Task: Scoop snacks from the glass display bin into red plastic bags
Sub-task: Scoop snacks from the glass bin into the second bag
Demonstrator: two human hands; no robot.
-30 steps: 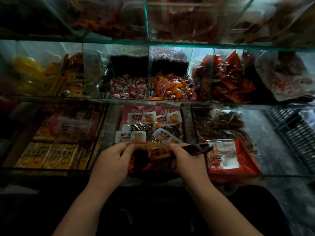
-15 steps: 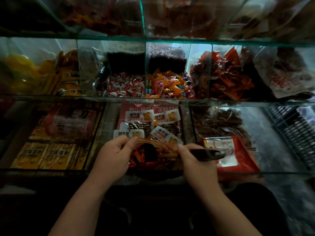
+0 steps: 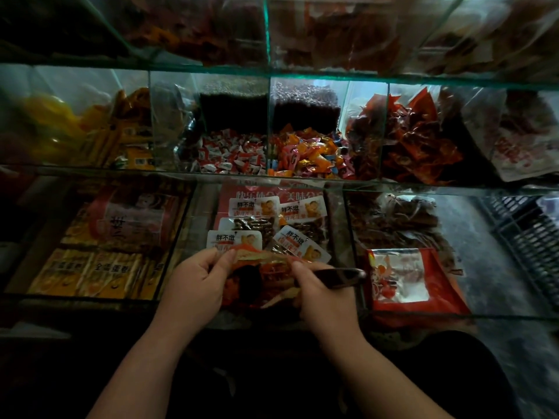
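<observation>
Where centre-frame packets [image 3: 234,241] read 胖不墩, our left hand [image 3: 193,285] pinches the red bag [image 3: 267,275]; our right hand [image 3: 325,300] grips a dark handle [image 3: 341,275].

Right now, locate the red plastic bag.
Head view, lower centre: the red plastic bag is held between the left hand and right hand, below the white-labelled packets.

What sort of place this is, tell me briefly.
Probably a snack shop: tiered glass bins hold wrapped candies and labelled snack packets, while the left hand holds a red bag and the right hand a scoop.
</observation>
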